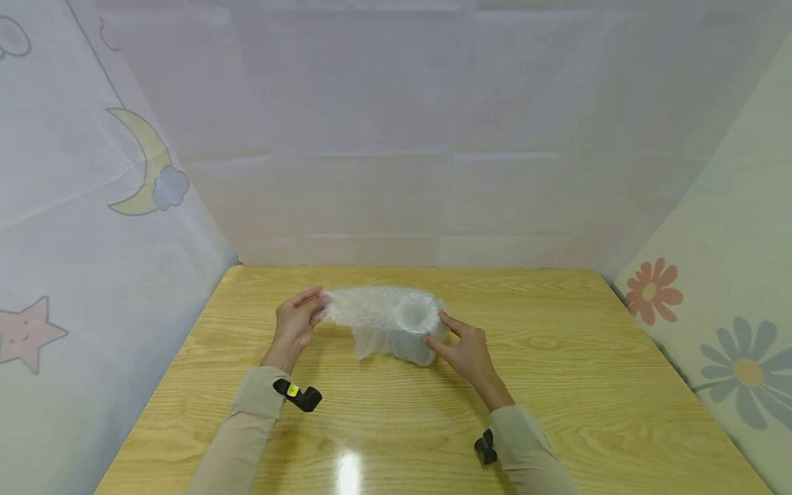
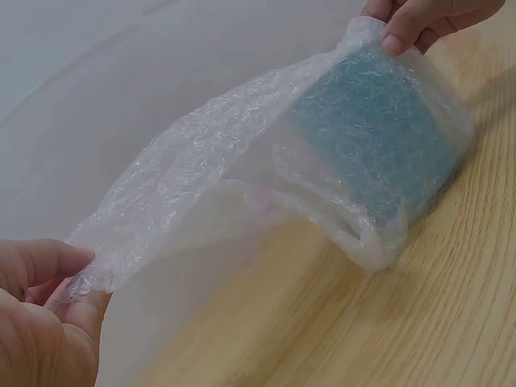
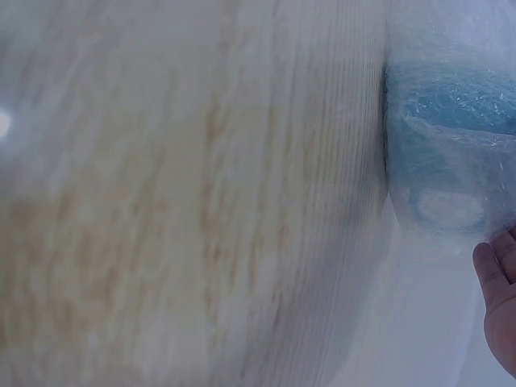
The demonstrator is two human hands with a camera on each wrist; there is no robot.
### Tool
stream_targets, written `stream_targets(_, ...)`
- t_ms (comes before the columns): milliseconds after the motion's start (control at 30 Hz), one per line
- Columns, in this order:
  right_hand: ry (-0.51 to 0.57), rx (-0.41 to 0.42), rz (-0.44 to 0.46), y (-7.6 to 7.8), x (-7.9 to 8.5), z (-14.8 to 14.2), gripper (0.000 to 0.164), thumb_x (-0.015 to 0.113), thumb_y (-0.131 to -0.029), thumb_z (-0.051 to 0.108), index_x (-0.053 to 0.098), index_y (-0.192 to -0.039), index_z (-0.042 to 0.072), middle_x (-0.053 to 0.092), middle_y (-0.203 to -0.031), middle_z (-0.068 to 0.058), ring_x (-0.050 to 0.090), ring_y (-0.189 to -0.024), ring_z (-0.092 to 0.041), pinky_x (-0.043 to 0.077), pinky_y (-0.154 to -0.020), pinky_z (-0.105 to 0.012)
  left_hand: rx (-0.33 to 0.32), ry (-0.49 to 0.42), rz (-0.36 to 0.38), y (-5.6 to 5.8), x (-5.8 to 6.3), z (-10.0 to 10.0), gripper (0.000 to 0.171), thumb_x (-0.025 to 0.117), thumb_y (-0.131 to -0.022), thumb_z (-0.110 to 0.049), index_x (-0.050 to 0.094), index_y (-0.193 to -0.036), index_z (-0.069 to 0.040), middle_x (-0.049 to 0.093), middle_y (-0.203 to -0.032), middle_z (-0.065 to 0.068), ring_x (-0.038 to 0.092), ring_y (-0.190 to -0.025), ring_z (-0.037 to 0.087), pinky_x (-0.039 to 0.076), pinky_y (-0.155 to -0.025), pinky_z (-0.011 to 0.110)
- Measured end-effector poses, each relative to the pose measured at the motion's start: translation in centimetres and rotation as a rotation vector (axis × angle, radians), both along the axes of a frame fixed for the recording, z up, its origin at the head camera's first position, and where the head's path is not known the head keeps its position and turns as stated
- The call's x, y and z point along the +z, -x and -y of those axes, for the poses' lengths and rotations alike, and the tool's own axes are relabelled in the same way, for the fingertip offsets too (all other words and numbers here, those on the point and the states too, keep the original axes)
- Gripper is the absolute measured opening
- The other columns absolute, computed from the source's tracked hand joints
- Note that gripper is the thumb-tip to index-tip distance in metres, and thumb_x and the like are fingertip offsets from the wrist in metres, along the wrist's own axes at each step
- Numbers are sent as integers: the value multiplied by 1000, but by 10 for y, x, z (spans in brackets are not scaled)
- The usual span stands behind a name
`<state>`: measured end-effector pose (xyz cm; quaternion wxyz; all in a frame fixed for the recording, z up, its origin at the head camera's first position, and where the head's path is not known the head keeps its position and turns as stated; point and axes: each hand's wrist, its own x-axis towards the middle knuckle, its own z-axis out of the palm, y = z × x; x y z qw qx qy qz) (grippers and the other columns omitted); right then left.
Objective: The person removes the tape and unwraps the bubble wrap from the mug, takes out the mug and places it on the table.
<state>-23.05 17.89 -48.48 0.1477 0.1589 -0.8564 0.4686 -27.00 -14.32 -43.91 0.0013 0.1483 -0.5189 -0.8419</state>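
A blue-green object (image 2: 371,129) with straight edges shows through clear bubble wrap (image 1: 371,306) on the wooden table. In the head view, a round whitish ring (image 1: 416,313) shows at its top. My left hand (image 1: 300,317) pinches the loose end of the wrap, which stretches out leftward from the object, raised over the table. At the other side, my right hand (image 1: 464,347) grips the wrapped object near its top, thumb in front and fingers behind. Only part of the right hand (image 3: 501,298) enters the right wrist view, beside the wrapped object.
The wooden table (image 1: 557,385) reaches to a pale cloth backdrop (image 1: 396,137) behind it. Printed side sheets stand left and right, one with a moon (image 1: 145,165), the other with flowers. A black wrist camera (image 1: 298,395) sits on the left sleeve, another (image 1: 485,447) on the right.
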Motion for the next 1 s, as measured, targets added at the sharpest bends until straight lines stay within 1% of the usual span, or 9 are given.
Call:
stream_targets(100, 4, 2, 6, 0, 0, 1, 63, 81, -81, 26, 56, -132, -3, 54, -129, -19, 55, -116, -36, 50, -90, -50, 12, -2, 13, 1, -4, 2, 22, 66, -88, 8, 72, -101, -8, 70, -86, 3, 64, -65, 9, 51, -57, 15)
stream_targets(233, 12, 6, 4, 1, -2, 2, 63, 81, -81, 27, 56, -131, -3, 54, -129, -20, 55, -115, -37, 53, -84, -51, 25, 0, 34, 4, -12, 5, 21, 67, -87, 7, 73, -94, -11, 70, -86, 2, 59, -61, 8, 45, -49, 15)
stream_targets(333, 13, 6, -9, 1, -3, 3, 63, 81, -81, 26, 56, -131, -3, 54, -128, -20, 55, -115, -37, 52, -86, -51, 22, -16, 44, 4, -15, 7, 21, 68, -87, 7, 74, -90, -13, 70, -84, 2, 55, -58, 8, 37, -45, 17)
stream_targets(467, -5, 15, -36, 1, -5, 3, 64, 82, -81, 26, 55, -131, -4, 54, -129, -20, 55, -115, -36, 49, -89, -50, 8, -29, 56, 2, -14, 8, 21, 68, -88, 5, 75, -90, -14, 70, -84, 2, 56, -60, 9, 37, -45, 18)
stream_targets(600, -42, 20, -73, 1, -3, 1, 66, 82, -80, 26, 55, -131, -6, 53, -130, -21, 53, -117, -36, 49, -90, -50, -9, -39, 42, -1, -10, 7, 21, 67, -89, 4, 75, -93, -14, 70, -88, 2, 64, -69, 11, 47, -54, 17)
stream_targets(700, -78, 15, -110, 2, 0, -2, 66, 83, -79, 26, 56, -130, -7, 54, -129, -22, 53, -118, -37, 48, -92, -51, -24, -31, 11, -3, -6, 6, 21, 65, -90, 5, 73, -101, -11, 70, -93, 1, 66, -79, 12, 54, -68, 20)
stream_targets(767, -95, 15, -120, 2, 3, -2, 66, 83, -79, 25, 57, -129, -7, 55, -129, -22, 53, -118, -37, 47, -93, -51, -20, -19, -5, -4, -3, 5, 23, 64, -90, 6, 70, -109, -7, 69, -96, 1, 66, -84, 12, 54, -75, 21)
stream_targets(833, -108, 16, -113, 1, 4, -3, 66, 83, -79, 25, 56, -130, -8, 55, -129, -22, 53, -119, -37, 46, -94, -51, -20, -1, -25, -5, 0, 4, 29, 62, -91, 7, 65, -119, -2, 66, -102, 1, 65, -90, 11, 53, -81, 22)
stream_targets(1000, -98, 17, -83, -1, 6, -3, 68, 83, -79, 25, 55, -132, -7, 54, -132, -21, 52, -120, -38, 46, -94, -51, 22, 45, -101, -7, 7, 0, 42, 60, -90, 11, 53, -131, 8, 64, -112, 7, 63, -99, 12, 50, -88, 22)
